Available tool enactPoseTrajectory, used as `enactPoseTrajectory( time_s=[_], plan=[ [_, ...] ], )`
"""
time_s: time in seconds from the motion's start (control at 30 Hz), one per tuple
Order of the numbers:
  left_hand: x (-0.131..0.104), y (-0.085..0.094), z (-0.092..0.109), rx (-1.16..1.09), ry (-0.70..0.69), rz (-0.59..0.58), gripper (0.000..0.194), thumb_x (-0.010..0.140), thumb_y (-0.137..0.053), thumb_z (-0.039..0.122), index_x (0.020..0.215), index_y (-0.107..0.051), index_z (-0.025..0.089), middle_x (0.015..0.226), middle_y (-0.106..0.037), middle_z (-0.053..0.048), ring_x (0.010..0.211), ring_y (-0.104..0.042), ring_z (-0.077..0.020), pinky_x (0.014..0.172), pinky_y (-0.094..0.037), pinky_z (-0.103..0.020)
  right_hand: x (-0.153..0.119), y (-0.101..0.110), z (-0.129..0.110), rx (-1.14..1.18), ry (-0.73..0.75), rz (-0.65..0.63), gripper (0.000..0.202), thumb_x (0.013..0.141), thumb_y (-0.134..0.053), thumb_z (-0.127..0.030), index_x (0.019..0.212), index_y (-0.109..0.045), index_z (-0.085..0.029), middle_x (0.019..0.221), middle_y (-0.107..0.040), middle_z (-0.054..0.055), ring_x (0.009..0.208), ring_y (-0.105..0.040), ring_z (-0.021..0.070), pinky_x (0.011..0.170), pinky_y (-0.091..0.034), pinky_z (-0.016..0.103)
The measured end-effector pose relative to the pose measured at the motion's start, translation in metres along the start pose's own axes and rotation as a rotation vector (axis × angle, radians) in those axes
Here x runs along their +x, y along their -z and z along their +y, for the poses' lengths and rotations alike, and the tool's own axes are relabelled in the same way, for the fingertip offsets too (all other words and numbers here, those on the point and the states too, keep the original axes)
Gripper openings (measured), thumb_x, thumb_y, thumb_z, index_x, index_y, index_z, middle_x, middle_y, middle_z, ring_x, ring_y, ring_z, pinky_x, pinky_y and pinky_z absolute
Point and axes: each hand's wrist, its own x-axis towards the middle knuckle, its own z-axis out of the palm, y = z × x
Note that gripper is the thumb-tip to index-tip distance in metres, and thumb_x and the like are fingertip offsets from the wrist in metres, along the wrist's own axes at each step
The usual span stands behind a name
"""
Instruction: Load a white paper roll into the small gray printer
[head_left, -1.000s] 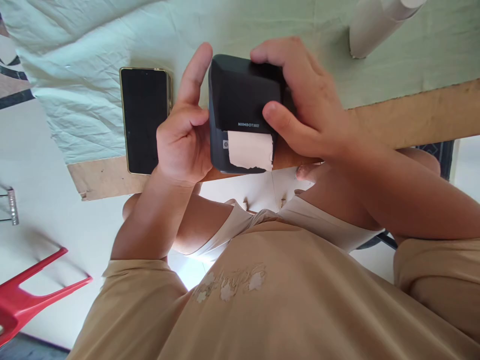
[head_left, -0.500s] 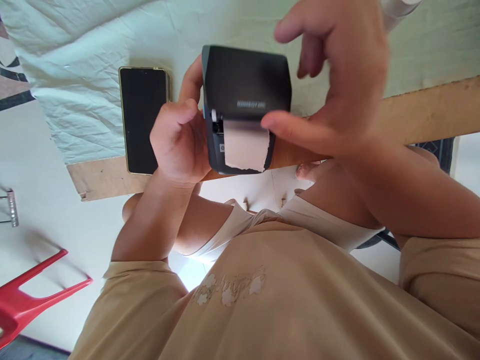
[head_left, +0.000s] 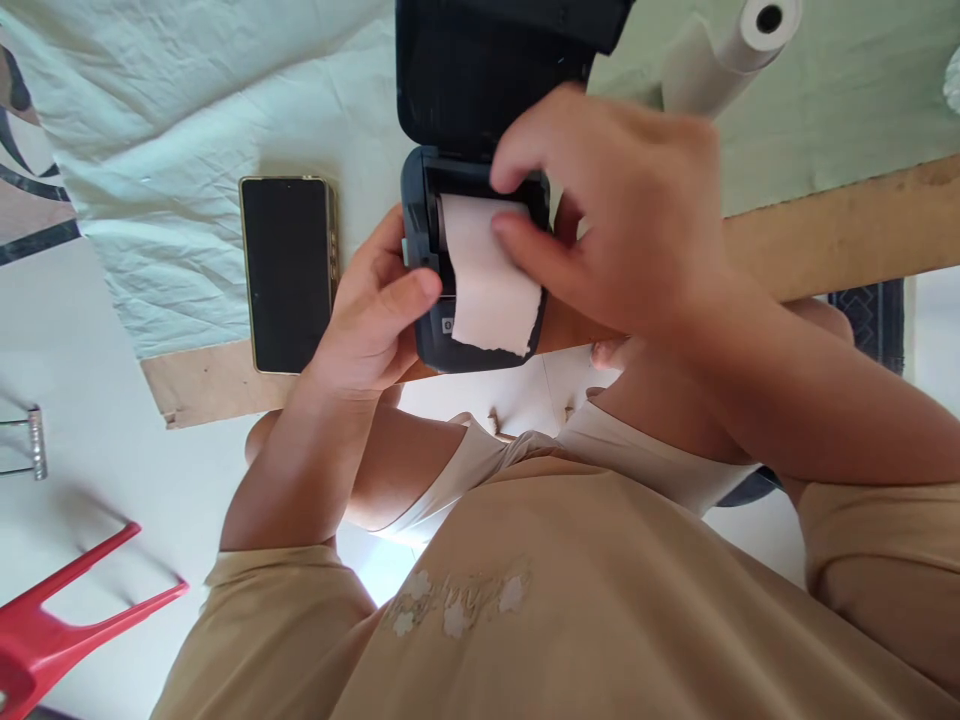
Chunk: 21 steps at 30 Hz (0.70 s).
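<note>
My left hand grips the lower body of a black receipt printer from the left side, with the thumb on its top edge. The printer's lid stands swung back, away from me. Inside the compartment lies a white paper roll, its torn end hanging over the front of the printer. My right hand is over the compartment, slightly blurred. Its thumb overlaps the right part of the paper and the index fingertip is at the back edge, with a gap between them. The other fingers are mostly hidden.
A dark-screened phone lies left of the printer on the pale green cloth. Another white paper roll lies at the back right. The table's wooden edge runs before me. A red plastic stool is at lower left.
The printer's lid has gone from shut to swung open, showing the compartment. My right hand has moved left and down onto the paper. My left hand still holds the printer.
</note>
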Motion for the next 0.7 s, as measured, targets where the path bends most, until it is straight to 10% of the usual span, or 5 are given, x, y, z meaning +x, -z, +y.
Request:
enactPoseTrajectory(
  time_s=[0.37, 0.7],
  plan=[
    [0.0, 0.003, -0.001, 0.023, 0.019, -0.027, 0.076, 0.056, -0.109, 0.048, 0.118, -0.071, 0.024, 0.134, -0.079, -0.009, 0.152, -0.06, -0.0409, 0.108, -0.067, -0.045, 0.003, 0.008, -0.028, -0.473, -0.085, -0.334, 0.046, 0.099, -0.056, -0.046, 0.141, -0.065, -0.031, 0.122, -0.079, 0.01, 0.092, -0.072, 0.0343, 0.064, -0.037, 0.037],
    [0.0, 0.001, 0.002, 0.046, 0.085, -0.009, 0.08, 0.053, -0.109, 0.05, 0.115, -0.071, 0.019, 0.123, -0.082, -0.013, 0.139, -0.069, -0.047, 0.094, -0.072, -0.048, -0.008, 0.016, -0.006, 0.03, 0.067, -0.147, 0.045, 0.083, -0.063, -0.036, 0.126, -0.072, -0.024, 0.102, -0.079, 0.003, 0.07, -0.062, 0.0193, 0.071, -0.046, 0.04]
  ],
)
